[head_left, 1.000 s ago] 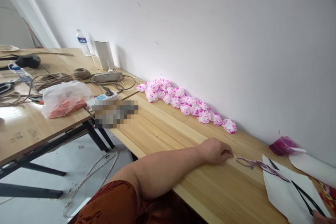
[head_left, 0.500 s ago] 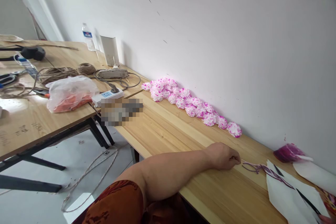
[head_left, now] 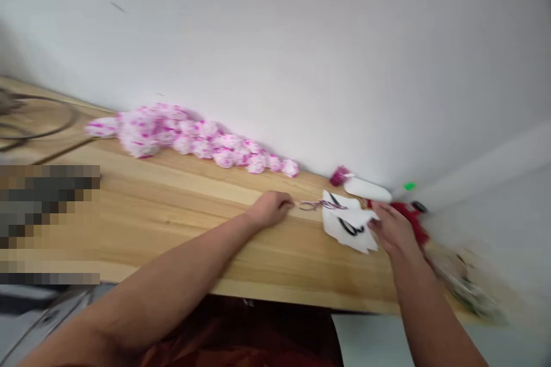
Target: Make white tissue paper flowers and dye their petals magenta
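My left hand point(head_left: 272, 208) rests on the wooden table, fingers curled closed. Whatever it may hold is too small or blurred to make out. Just to its right lie thin purple cords point(head_left: 321, 205), their far end on white paper sheets point(head_left: 333, 228). My right hand point(head_left: 394, 228) pinches the right edge of the white paper, which lifts a little there. On the sheets sits a pair of black-handled scissors point(head_left: 350, 227), partly covered by paper. Blur hides the finer details.
Pink-and-white paper flowers point(head_left: 224, 149) line the wall. A purple bundle point(head_left: 340, 175) and a white rounded piece point(head_left: 368, 189) lie behind the paper. Red material point(head_left: 411, 221) and a clear plastic bag point(head_left: 469, 287) are at the right. A dark cable point(head_left: 47, 100) loops at the left.
The view has swung to the right, bringing my right hand and the table's right end into sight. My right hand now grips the paper's edge. My left hand remains closed beside the cords.
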A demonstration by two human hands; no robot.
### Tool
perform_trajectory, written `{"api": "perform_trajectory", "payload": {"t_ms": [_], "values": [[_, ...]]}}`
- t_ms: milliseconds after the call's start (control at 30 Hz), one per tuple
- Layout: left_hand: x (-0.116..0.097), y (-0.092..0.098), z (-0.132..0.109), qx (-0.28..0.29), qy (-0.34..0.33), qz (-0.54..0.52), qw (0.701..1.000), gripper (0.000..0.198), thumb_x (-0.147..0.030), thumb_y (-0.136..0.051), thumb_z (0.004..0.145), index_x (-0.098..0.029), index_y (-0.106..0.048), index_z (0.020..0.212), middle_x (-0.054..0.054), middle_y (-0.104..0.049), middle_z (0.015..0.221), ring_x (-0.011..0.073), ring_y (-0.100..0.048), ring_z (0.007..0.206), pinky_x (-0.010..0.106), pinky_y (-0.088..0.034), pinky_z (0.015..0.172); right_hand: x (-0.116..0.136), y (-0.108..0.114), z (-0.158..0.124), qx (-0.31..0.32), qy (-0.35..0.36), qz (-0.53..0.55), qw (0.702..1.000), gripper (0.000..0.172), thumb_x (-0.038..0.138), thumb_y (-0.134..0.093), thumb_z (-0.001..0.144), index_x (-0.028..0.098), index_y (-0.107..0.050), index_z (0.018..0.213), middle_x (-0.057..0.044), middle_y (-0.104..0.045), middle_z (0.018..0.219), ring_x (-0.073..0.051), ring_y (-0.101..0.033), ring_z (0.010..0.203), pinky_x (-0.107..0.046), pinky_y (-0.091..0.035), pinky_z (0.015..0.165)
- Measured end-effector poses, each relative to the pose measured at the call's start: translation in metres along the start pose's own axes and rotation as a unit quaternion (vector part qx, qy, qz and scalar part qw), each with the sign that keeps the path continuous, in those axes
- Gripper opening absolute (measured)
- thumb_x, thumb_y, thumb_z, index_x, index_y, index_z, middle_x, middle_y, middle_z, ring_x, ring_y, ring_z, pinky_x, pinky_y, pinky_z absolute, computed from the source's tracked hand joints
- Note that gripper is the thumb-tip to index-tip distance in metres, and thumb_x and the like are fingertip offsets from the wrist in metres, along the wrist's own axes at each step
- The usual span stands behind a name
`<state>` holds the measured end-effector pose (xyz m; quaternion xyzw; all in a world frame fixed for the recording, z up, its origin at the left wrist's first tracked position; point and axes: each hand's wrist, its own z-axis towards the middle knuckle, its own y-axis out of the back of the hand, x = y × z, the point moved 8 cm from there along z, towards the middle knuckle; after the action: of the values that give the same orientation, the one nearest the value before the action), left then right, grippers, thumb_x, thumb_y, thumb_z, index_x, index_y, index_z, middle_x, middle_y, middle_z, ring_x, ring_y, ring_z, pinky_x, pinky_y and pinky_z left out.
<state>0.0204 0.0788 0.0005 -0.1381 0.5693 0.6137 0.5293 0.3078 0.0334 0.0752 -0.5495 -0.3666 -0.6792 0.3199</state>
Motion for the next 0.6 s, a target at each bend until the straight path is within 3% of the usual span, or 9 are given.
{"api": "perform_trajectory", "payload": {"t_ms": [67,167,267,400,467,533,600], "values": [[0.001,0.0,0.001,-0.006,-0.003,-0.023,1.0,0.027,-0.025,-0.05,0.086,-0.02,-0.076,0.092,0.006,-0.077,0.086,0.0215,-0.067,0.077,0.031,-0.049,0.076,0.001,0.01,0.011,-0.026,-0.027,0.049,0.998,0.016,0.028,-0.074,0.081,0.019,-0.062,0.086,0.003,-0.064,0.074,-0.009,-0.059,0.052,-0.022,-0.052,0.05],[0.002,0.003,0.001,-0.027,0.006,-0.05,0.998,0.025,-0.029,-0.053,0.084,-0.019,-0.075,0.091,0.003,-0.073,0.073,0.0194,-0.063,0.066,0.03,-0.048,0.07,0.008,-0.003,0.008,-0.005,-0.038,0.131,0.991,0.023,0.026,-0.079,0.072,0.021,-0.062,0.086,0.006,-0.059,0.063,-0.013,-0.069,0.064,-0.018,-0.053,0.051],[0.007,0.014,0.0,-0.079,0.032,-0.079,0.993,0.029,-0.033,-0.054,0.084,-0.017,-0.072,0.099,0.002,-0.068,0.068,0.017,-0.06,0.062,0.028,-0.048,0.068,0.005,-0.033,-0.015,0.037,-0.057,0.191,0.979,0.027,0.026,-0.081,0.069,0.02,-0.061,0.085,0.007,-0.055,0.058,-0.016,-0.073,0.075,-0.017,-0.054,0.054],[0.017,0.035,0.002,-0.164,0.067,-0.14,0.974,0.038,-0.038,-0.05,0.086,-0.013,-0.065,0.111,0.004,-0.067,0.078,0.0143,-0.06,0.067,0.027,-0.05,0.07,-0.012,-0.065,-0.06,0.087,-0.089,0.24,0.963,0.03,0.033,-0.083,0.068,0.021,-0.061,0.085,0.007,-0.056,0.059,-0.018,-0.074,0.077,-0.021,-0.056,0.06],[0.019,0.044,0.002,-0.199,0.082,-0.171,0.961,0.042,-0.041,-0.049,0.087,-0.012,-0.062,0.115,0.004,-0.066,0.081,0.0131,-0.06,0.067,0.027,-0.051,0.069,-0.019,-0.076,-0.081,0.148,-0.101,0.273,0.945,0.032,0.034,-0.083,0.068,0.022,-0.062,0.09,0.007,-0.057,0.061,-0.017,-0.073,0.076,-0.021,-0.055,0.061],[0.016,0.049,0.002,-0.216,0.092,-0.196,0.952,0.043,-0.042,-0.051,0.086,-0.012,-0.061,0.115,0.004,-0.066,0.081,0.0123,-0.059,0.066,0.027,-0.051,0.069,-0.025,-0.077,-0.094,0.199,-0.092,0.243,0.945,0.03,0.038,-0.079,0.073,0.022,-0.062,0.093,0.007,-0.057,0.062,-0.016,-0.072,0.071,-0.021,-0.053,0.059],[0.007,0.05,0.003,-0.212,0.093,-0.213,0.949,0.042,-0.043,-0.056,0.083,-0.012,-0.063,0.112,0.004,-0.067,0.08,0.0124,-0.06,0.067,0.027,-0.052,0.069,-0.027,-0.071,-0.096,0.23,-0.033,0.122,0.965,0.025,0.043,-0.068,0.083,0.022,-0.062,0.096,0.006,-0.058,0.063,-0.016,-0.07,0.068,-0.023,-0.051,0.057]]}}
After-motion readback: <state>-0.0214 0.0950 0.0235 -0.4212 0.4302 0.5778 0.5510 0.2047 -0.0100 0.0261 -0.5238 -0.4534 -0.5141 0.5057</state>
